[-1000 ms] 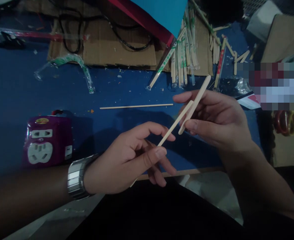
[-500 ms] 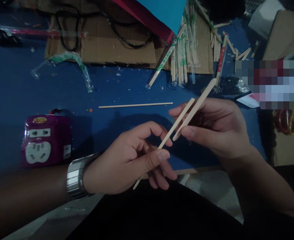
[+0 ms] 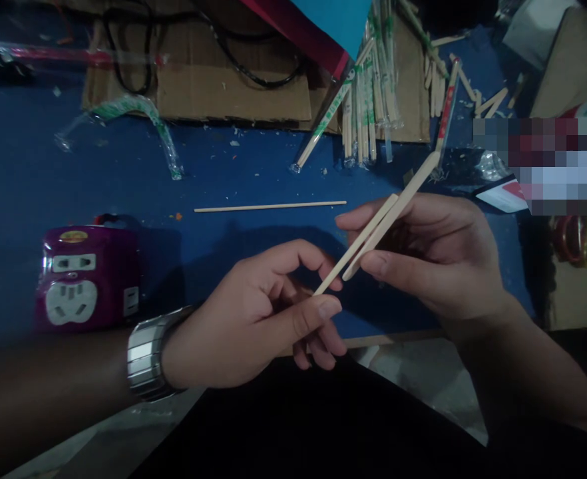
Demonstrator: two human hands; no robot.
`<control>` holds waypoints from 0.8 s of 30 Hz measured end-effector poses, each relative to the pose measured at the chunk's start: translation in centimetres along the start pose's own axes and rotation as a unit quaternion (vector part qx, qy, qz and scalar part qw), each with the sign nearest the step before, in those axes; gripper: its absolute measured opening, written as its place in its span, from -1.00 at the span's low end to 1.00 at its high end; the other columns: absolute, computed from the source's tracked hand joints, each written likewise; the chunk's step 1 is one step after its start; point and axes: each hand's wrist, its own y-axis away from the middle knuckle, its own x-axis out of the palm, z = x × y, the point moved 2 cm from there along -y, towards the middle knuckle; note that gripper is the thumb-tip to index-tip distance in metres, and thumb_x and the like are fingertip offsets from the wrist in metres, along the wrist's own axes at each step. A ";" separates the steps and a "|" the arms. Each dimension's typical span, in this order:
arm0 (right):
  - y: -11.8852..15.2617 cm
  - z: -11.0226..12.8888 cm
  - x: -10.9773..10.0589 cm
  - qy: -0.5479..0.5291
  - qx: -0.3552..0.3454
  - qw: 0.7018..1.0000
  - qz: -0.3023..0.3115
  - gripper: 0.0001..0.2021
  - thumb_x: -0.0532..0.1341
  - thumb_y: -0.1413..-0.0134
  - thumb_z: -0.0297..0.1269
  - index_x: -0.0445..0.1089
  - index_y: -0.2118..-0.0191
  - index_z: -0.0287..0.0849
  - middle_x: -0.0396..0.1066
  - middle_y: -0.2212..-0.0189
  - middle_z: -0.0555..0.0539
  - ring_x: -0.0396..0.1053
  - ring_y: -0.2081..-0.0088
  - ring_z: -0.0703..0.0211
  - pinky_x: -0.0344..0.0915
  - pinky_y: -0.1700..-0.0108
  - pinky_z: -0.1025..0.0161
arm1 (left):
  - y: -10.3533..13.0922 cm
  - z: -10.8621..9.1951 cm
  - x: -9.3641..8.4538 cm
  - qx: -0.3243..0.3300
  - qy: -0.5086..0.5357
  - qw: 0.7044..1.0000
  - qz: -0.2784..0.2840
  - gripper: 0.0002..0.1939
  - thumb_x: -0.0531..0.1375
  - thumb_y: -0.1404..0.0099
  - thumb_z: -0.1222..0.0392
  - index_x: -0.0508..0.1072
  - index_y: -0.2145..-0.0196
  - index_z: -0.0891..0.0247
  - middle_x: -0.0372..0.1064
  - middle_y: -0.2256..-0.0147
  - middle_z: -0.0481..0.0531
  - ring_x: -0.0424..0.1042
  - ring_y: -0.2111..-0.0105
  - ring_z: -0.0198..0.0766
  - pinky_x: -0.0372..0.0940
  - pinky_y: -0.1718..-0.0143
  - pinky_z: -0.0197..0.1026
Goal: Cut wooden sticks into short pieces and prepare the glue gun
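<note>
My left hand, with a metal watch band at its wrist, pinches a wooden chopstick between thumb and fingers. The chopstick slants up to the right. In my right hand is a flat wooden craft stick, held between thumb and fingers at about the same slant. The chopstick's upper end lies against or just over the craft stick's left edge; their lower parts stand apart in a narrow gap. Beyond my hands, a thin wooden stick lies on the blue table.
A purple power socket stands at the left. Further back are cardboard, a black cable, several wrapped chopsticks and an empty wrapper. Rolls of tape lie at the right, near loose sticks.
The chopstick's upper end has come closer to the craft stick, so the gap between them has narrowed. Both hands keep their grips. The view has shifted slightly.
</note>
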 end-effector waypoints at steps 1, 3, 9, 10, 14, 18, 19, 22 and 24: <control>0.0 0.0 0.0 0.000 -0.002 1.000 0.002 -0.70 0.54 -0.19 -0.31 0.70 -0.04 0.04 0.67 0.27 0.01 0.59 0.32 0.21 0.59 0.26 0.27 | 0.0 0.0 0.0 0.001 -0.002 1.000 -0.003 -0.76 0.31 -0.56 0.07 0.29 0.07 0.13 0.70 0.36 -0.06 0.73 0.41 -0.25 0.58 0.42 -0.43; -0.1 -0.1 0.0 0.004 -0.005 1.000 0.000 -0.72 0.53 -0.20 -0.30 0.70 -0.03 0.03 0.66 0.28 0.01 0.58 0.33 0.21 0.58 0.27 0.26 | 0.1 0.1 0.0 0.000 -0.009 1.000 -0.008 -0.77 0.31 -0.56 0.09 0.30 0.07 0.13 0.69 0.37 -0.07 0.72 0.42 -0.27 0.57 0.42 -0.43; -0.3 -0.3 0.0 0.015 -0.008 1.000 -0.016 -0.74 0.53 -0.19 -0.30 0.71 0.00 0.04 0.66 0.28 0.01 0.56 0.36 0.20 0.59 0.29 0.24 | 0.0 0.3 -0.2 0.002 -0.033 0.999 -0.022 -0.77 0.32 -0.55 0.10 0.31 0.06 0.14 0.70 0.37 -0.06 0.72 0.42 -0.26 0.58 0.41 -0.43; -0.3 -0.3 0.1 0.015 -0.006 1.000 -0.018 -0.75 0.53 -0.19 -0.31 0.71 0.01 0.04 0.66 0.29 0.01 0.55 0.37 0.20 0.59 0.29 0.23 | 0.0 0.3 -0.2 0.002 -0.035 0.999 -0.025 -0.77 0.32 -0.55 0.10 0.31 0.06 0.14 0.70 0.37 -0.06 0.72 0.42 -0.25 0.58 0.41 -0.42; -0.5 -0.2 0.4 0.007 -0.011 1.000 -0.018 -0.78 0.52 -0.20 -0.32 0.72 0.05 0.04 0.64 0.32 0.03 0.53 0.39 0.23 0.60 0.27 0.23 | -0.1 0.2 -0.1 0.012 -0.044 0.998 -0.032 -0.76 0.33 -0.53 0.12 0.31 0.05 0.13 0.69 0.37 -0.08 0.72 0.41 -0.25 0.60 0.40 -0.40; -0.5 -0.2 0.5 0.008 -0.001 1.000 -0.023 -0.79 0.52 -0.20 -0.32 0.71 0.05 0.02 0.64 0.34 0.03 0.53 0.40 0.23 0.59 0.28 0.24 | -0.1 0.1 -0.1 0.017 -0.053 0.998 -0.040 -0.77 0.33 -0.53 0.13 0.32 0.05 0.13 0.69 0.38 -0.10 0.73 0.40 -0.23 0.61 0.39 -0.38; -0.5 -0.1 0.6 0.008 0.000 1.000 -0.024 -0.79 0.52 -0.19 -0.32 0.71 0.05 0.02 0.64 0.34 0.03 0.53 0.41 0.23 0.59 0.29 0.23 | -0.1 0.1 -0.2 0.020 -0.054 0.998 -0.041 -0.77 0.33 -0.53 0.13 0.33 0.04 0.13 0.69 0.38 -0.10 0.73 0.40 -0.23 0.62 0.38 -0.37; -0.6 -0.1 0.6 0.005 0.001 1.000 -0.026 -0.78 0.53 -0.18 -0.33 0.71 0.06 0.01 0.64 0.36 0.03 0.54 0.41 0.22 0.59 0.31 0.24 | -0.1 0.2 -0.2 0.022 -0.055 0.998 -0.038 -0.78 0.33 -0.53 0.15 0.35 0.02 0.13 0.69 0.37 -0.11 0.73 0.39 -0.23 0.63 0.36 -0.36; -0.6 -0.1 0.6 -0.001 0.002 1.000 -0.027 -0.79 0.52 -0.18 -0.35 0.71 0.07 0.01 0.64 0.37 0.03 0.54 0.41 0.23 0.59 0.31 0.25 | -0.1 0.2 -0.2 0.022 -0.053 0.998 -0.036 -0.77 0.33 -0.53 0.16 0.35 -0.01 0.13 0.69 0.37 -0.11 0.74 0.38 -0.22 0.63 0.35 -0.36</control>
